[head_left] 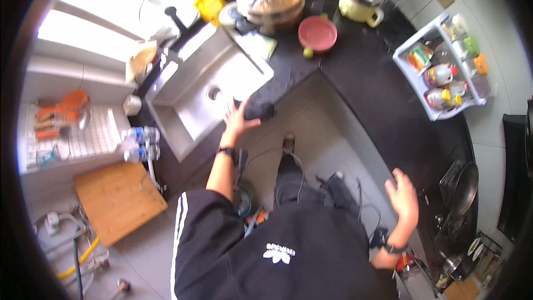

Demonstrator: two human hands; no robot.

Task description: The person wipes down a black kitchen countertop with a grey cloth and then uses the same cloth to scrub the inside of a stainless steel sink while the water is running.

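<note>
- Apparently, the handling stands at a reach or a pause: neither hand visibly carries anything, so whether this is an opening or a closing stage cannot be told.
- Left grip point(237, 120): fingers spread wide, nothing seen between them. The black bundle point(262, 111), perhaps cloth, lies just to its right, by the sink's near rim; whether the thumb touches it is unclear. It does not look lifted.
- Right grip point(404, 196): fingers loosely bent and parted, nothing visible in it, well apart from the left one and near the counter point(363, 75) edge.
- Beyond the left grip and to its left is the sink point(194, 100); no running water can be made out there.
- Farther beyond the left grip, rightward, sit the pink bowl point(317, 34) and, just on its near side, a small green round item point(308, 53); both lie out of either hand's hold.
- Farther off, the big steel pot point(270, 3) and cream pot point(358, 8) have their lids on.
- Beyond the right grip, a pale basket point(415, 90) has bottles and packets in it, apart from both hands.
</note>
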